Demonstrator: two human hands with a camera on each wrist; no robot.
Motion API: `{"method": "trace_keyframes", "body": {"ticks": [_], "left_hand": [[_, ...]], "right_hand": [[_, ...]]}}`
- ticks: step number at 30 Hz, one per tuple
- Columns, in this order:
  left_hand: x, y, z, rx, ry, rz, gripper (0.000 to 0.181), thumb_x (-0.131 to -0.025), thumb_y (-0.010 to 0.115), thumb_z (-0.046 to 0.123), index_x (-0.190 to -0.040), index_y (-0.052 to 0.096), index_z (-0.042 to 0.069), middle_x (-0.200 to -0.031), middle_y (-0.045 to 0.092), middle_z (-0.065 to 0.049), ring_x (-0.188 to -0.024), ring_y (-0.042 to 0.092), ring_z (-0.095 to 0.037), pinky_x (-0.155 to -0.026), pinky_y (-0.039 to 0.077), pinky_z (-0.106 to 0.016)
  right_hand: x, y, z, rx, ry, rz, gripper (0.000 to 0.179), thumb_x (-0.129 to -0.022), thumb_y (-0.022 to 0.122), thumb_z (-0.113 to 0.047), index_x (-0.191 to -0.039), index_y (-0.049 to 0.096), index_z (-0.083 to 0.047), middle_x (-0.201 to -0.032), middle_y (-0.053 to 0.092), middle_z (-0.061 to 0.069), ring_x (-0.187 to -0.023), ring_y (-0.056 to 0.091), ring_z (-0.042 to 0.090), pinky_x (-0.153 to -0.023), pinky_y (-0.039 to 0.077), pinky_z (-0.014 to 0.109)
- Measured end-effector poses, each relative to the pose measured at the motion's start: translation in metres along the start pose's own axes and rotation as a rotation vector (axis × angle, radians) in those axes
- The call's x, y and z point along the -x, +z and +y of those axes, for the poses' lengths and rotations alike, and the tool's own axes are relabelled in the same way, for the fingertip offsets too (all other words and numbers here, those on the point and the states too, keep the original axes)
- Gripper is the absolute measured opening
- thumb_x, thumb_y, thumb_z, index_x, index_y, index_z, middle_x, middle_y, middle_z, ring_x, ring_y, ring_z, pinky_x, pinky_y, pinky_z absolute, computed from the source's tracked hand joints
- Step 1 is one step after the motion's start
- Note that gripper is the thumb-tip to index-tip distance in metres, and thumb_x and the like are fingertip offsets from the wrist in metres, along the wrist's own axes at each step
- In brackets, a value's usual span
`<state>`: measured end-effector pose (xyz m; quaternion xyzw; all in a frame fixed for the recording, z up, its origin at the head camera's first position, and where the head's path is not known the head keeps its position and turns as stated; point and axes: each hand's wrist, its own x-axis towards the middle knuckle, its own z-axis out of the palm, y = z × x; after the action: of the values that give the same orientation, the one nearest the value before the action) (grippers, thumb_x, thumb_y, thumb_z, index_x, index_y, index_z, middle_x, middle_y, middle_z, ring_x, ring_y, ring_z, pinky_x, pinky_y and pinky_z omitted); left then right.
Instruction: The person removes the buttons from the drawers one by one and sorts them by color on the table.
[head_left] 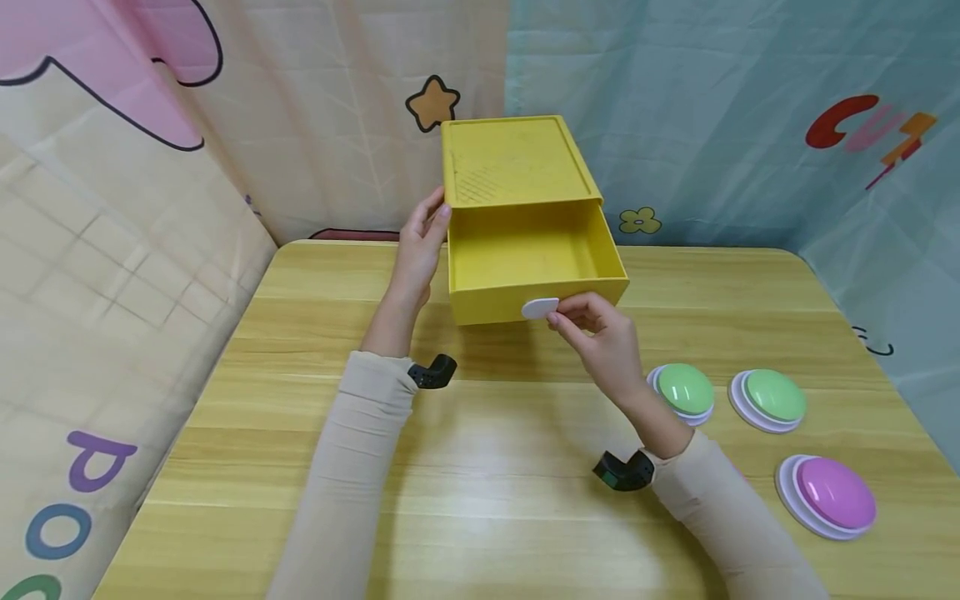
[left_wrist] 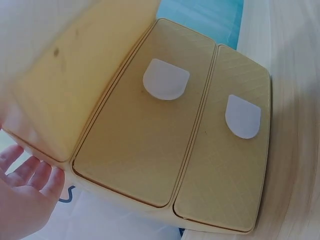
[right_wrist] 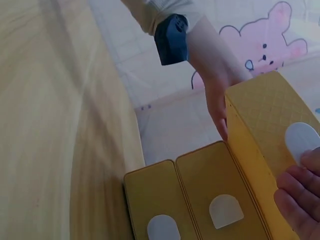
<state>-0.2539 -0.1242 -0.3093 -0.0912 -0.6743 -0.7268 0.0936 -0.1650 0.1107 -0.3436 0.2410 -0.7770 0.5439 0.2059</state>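
Note:
A yellow cabinet point(head_left: 517, 162) stands at the back of the table. Its top drawer point(head_left: 487, 307) is pulled well out, and the inside shows bare. My right hand point(head_left: 603, 346) pinches the white handle point(head_left: 537, 308) on that drawer's front between thumb and fingers. At the cabinet's left side, my left hand point(head_left: 420, 246) rests its fingers against the wall near the top. In the left wrist view, the middle drawer point(left_wrist: 135, 135) and the bottom drawer point(left_wrist: 220, 165) are closed, each with a white rounded handle.
Right of the cabinet, two green push buttons point(head_left: 684, 387) on white bases sit on the wooden table point(head_left: 480, 500). A pink push button point(head_left: 836, 493) lies closer to the front right. Printed curtains point(head_left: 675, 100) hang behind the table and along both sides.

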Motion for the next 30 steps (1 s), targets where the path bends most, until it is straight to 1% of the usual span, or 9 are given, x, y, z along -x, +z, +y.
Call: {"method": "trace_keyframes", "body": {"ticks": [2, 7, 15, 18, 22, 25, 27, 28, 30], "left_hand": [[0.0, 0.0, 0.0, -0.004, -0.005, 0.001, 0.046, -0.094, 0.046, 0.029, -0.137, 0.038, 0.015, -0.137, 0.036, 0.004, -0.119, 0.039, -0.011, -0.097, 0.033, -0.026], [0.0, -0.001, 0.002, -0.01, -0.023, -0.004, 0.045, -0.095, 0.045, 0.029, -0.137, 0.037, 0.016, -0.138, 0.036, 0.005, -0.12, 0.038, -0.009, -0.097, 0.033, -0.025], [0.012, 0.004, 0.021, -0.044, -0.046, -0.018, 0.045, -0.097, 0.039, 0.025, -0.14, 0.033, 0.011, -0.139, 0.035, 0.001, -0.119, 0.038, -0.012, -0.094, 0.035, -0.027], [0.014, 0.005, 0.024, -0.052, -0.051, -0.018, 0.045, -0.097, 0.039, 0.026, -0.14, 0.033, 0.012, -0.139, 0.035, 0.002, -0.117, 0.039, -0.013, -0.094, 0.035, -0.028], [0.009, 0.003, 0.015, -0.039, -0.038, -0.017, 0.045, -0.097, 0.04, 0.028, -0.139, 0.034, 0.014, -0.138, 0.036, 0.004, -0.118, 0.039, -0.012, -0.097, 0.033, -0.031], [0.004, 0.0, 0.005, -0.038, -0.023, -0.017, 0.046, -0.096, 0.04, 0.029, -0.139, 0.033, 0.015, -0.138, 0.035, 0.005, -0.12, 0.037, -0.01, -0.099, 0.032, -0.03], [0.004, 0.0, 0.0, -0.062, -0.003, -0.018, 0.047, -0.096, 0.04, 0.03, -0.14, 0.032, 0.015, -0.139, 0.034, 0.004, -0.121, 0.036, -0.009, -0.099, 0.032, -0.028], [0.005, 0.0, -0.001, -0.098, 0.019, -0.019, 0.048, -0.096, 0.04, 0.03, -0.14, 0.031, 0.015, -0.139, 0.034, 0.004, -0.122, 0.035, -0.008, -0.099, 0.032, -0.027], [0.01, 0.002, -0.003, -0.255, 0.119, -0.024, 0.05, -0.096, 0.042, 0.032, -0.141, 0.03, 0.013, -0.141, 0.032, 0.003, -0.124, 0.031, -0.007, -0.1, 0.028, -0.022]], "right_hand": [[-0.01, 0.0, -0.004, -0.022, 0.036, -0.01, 0.012, -0.079, 0.064, 0.005, -0.089, 0.059, 0.008, -0.082, 0.064, 0.015, -0.073, 0.061, 0.007, -0.068, 0.05, 0.019], [-0.034, 0.002, -0.012, -0.081, 0.101, -0.015, 0.013, -0.082, 0.06, 0.006, -0.09, 0.055, 0.013, -0.083, 0.061, 0.022, -0.074, 0.062, 0.02, -0.07, 0.051, 0.021], [-0.067, 0.009, 0.005, -0.227, 0.205, -0.01, 0.014, -0.084, 0.058, 0.005, -0.093, 0.054, 0.016, -0.086, 0.058, 0.029, -0.075, 0.06, 0.026, -0.072, 0.052, 0.027], [-0.077, 0.012, 0.019, -0.242, 0.231, -0.022, 0.017, -0.084, 0.059, 0.001, -0.096, 0.055, 0.012, -0.086, 0.059, 0.024, -0.079, 0.059, 0.028, -0.073, 0.051, 0.028], [-0.084, 0.013, 0.035, -0.199, 0.244, -0.054, 0.022, -0.086, 0.059, -0.004, -0.104, 0.054, 0.008, -0.091, 0.059, 0.016, -0.084, 0.058, 0.021, -0.076, 0.049, 0.025], [-0.083, 0.012, 0.036, -0.153, 0.248, -0.098, 0.028, -0.087, 0.059, -0.007, -0.11, 0.051, 0.006, -0.099, 0.058, 0.015, -0.09, 0.055, 0.018, -0.08, 0.047, 0.026], [-0.08, 0.009, 0.034, -0.121, 0.24, -0.135, 0.033, -0.087, 0.059, -0.009, -0.116, 0.049, 0.004, -0.105, 0.057, 0.016, -0.097, 0.054, 0.02, -0.085, 0.045, 0.03], [-0.077, 0.006, 0.034, -0.08, 0.222, -0.159, 0.037, -0.088, 0.059, -0.01, -0.12, 0.047, 0.003, -0.109, 0.056, 0.016, -0.101, 0.053, 0.022, -0.087, 0.044, 0.033], [-0.069, 0.0, 0.033, 0.066, 0.157, -0.215, 0.046, -0.088, 0.059, -0.014, -0.128, 0.042, 0.001, -0.119, 0.052, 0.017, -0.11, 0.048, 0.026, -0.092, 0.04, 0.038]]}}
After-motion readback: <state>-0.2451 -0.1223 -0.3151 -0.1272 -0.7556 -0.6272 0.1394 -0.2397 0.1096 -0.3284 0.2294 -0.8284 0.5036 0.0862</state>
